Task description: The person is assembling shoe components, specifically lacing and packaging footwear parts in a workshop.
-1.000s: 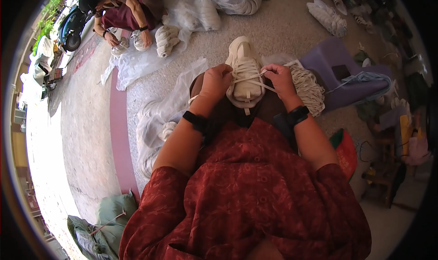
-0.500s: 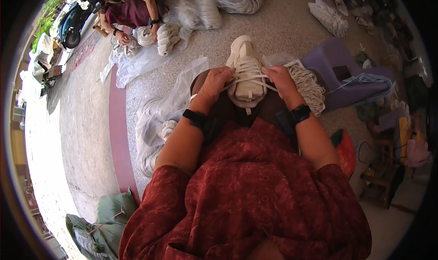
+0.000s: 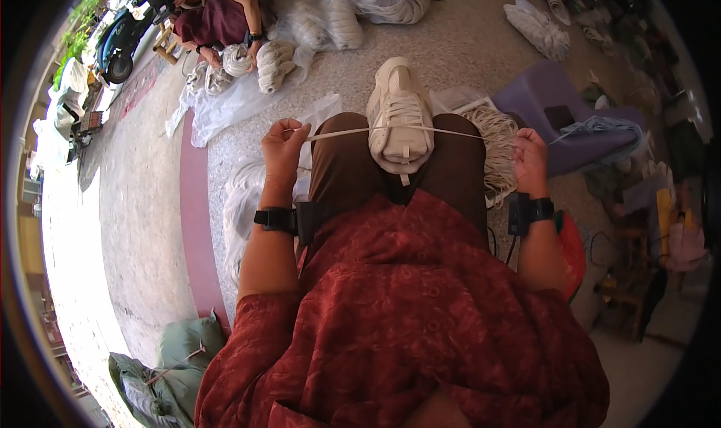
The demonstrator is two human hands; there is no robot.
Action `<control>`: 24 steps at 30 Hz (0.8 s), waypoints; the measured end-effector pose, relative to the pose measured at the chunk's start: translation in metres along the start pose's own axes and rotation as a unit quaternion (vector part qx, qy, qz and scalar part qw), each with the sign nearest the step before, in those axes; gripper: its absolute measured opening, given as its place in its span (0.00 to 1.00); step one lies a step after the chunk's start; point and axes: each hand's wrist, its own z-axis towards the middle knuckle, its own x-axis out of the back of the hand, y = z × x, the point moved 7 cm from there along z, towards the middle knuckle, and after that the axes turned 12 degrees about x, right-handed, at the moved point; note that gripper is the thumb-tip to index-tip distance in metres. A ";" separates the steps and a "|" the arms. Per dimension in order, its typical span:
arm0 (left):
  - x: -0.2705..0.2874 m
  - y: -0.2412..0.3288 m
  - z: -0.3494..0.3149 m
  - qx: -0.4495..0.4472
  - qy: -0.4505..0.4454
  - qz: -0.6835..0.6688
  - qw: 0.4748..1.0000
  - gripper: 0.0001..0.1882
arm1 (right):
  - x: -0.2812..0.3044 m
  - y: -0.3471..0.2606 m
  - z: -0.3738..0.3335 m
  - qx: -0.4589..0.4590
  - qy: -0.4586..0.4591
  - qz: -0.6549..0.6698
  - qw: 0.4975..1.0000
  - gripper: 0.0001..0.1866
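Note:
A cream sneaker (image 3: 399, 148) rests between my knees, its toe pointing away from me and its heel toward my body. Its pale shoelace (image 3: 342, 133) runs out to both sides from the upper part of the lacing, pulled nearly straight. Out to the left, my left hand (image 3: 282, 151) pinches one lace end. On the other side my right hand (image 3: 531, 157) has its fingers closed on the opposite end, above a heap of loose cream laces (image 3: 492, 174). Both hands are well apart from the shoe itself.
A purple plastic stool (image 3: 537, 90) with light blue laces on it stands at my right. Clear plastic bags (image 3: 248, 180) lie at my left. Far left, another person's hands (image 3: 214, 56) are at bundles of laces (image 3: 276, 66). Green sacks (image 3: 176, 360) sit at near left.
From close over the shoe, my hands have moved apart to left and right. The crossed laces are drawn out taut. The other person's hand has shifted slightly over the bundles.

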 end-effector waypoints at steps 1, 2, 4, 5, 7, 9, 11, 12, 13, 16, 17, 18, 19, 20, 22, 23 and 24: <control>0.003 -0.002 -0.004 -0.019 -0.020 0.023 0.999 0.04 | 0.004 -0.003 -0.003 0.016 -0.025 -0.022 0.999 0.04; 0.008 -0.007 -0.007 -0.021 -0.020 0.023 0.999 0.04 | 0.010 -0.004 -0.005 0.017 -0.025 -0.022 0.999 0.04; -0.001 0.002 -0.021 -0.067 -0.053 0.221 0.972 0.04 | -0.015 -0.024 -0.021 0.019 -0.181 -0.205 0.962 0.01; 0.006 0.005 -0.023 -0.068 -0.054 0.221 0.971 0.04 | -0.011 -0.032 -0.023 0.020 -0.179 -0.205 0.962 0.01; 0.020 0.015 -0.024 -0.112 -0.087 0.299 0.944 0.03 | -0.009 -0.057 -0.027 0.136 -0.291 -0.379 0.868 0.04; 0.058 0.015 -0.021 -0.062 -0.079 0.292 0.951 0.03 | 0.011 -0.075 -0.022 0.116 -0.301 -0.394 0.861 0.05; 0.101 0.017 -0.017 -0.032 -0.066 0.326 0.942 0.03 | 0.039 -0.091 -0.017 0.100 -0.304 -0.431 0.843 0.07; 0.121 0.018 -0.016 -0.016 -0.065 0.340 0.938 0.03 | 0.056 -0.099 -0.014 0.106 -0.297 -0.453 0.834 0.08; 0.145 0.015 -0.016 0.001 -0.052 0.337 0.940 0.03 | 0.072 -0.105 -0.012 0.106 -0.287 -0.475 0.825 0.08; 0.209 -0.001 -0.017 0.050 -0.020 0.345 0.937 0.03 | 0.130 -0.109 -0.006 0.083 -0.246 -0.508 0.821 0.08; 0.222 -0.007 -0.020 0.071 -0.011 0.340 0.938 0.03 | 0.155 -0.105 -0.003 0.061 -0.215 -0.519 0.825 0.08; 0.229 -0.013 -0.021 0.071 -0.013 0.340 0.938 0.03 | 0.179 -0.098 -0.001 0.060 -0.213 -0.519 0.825 0.08; 0.235 -0.023 -0.021 0.081 -0.011 0.330 0.940 0.03 | 0.202 -0.091 0.001 0.083 -0.205 -0.523 0.823 0.08; 0.239 -0.032 -0.021 0.093 -0.007 0.320 0.943 0.03 | 0.213 -0.083 0.003 0.105 -0.198 -0.526 0.821 0.08; 0.228 -0.043 -0.021 0.079 0.008 0.382 0.921 0.04 | 0.206 -0.065 0.001 0.114 -0.211 -0.563 0.791 0.08; 0.217 -0.047 -0.021 0.066 0.025 0.431 0.899 0.05 | 0.199 -0.055 -0.001 0.124 -0.222 -0.598 0.760 0.08; 0.214 -0.059 -0.017 0.094 0.052 0.414 0.904 0.07 | 0.193 -0.042 0.002 0.115 -0.197 -0.581 0.782 0.08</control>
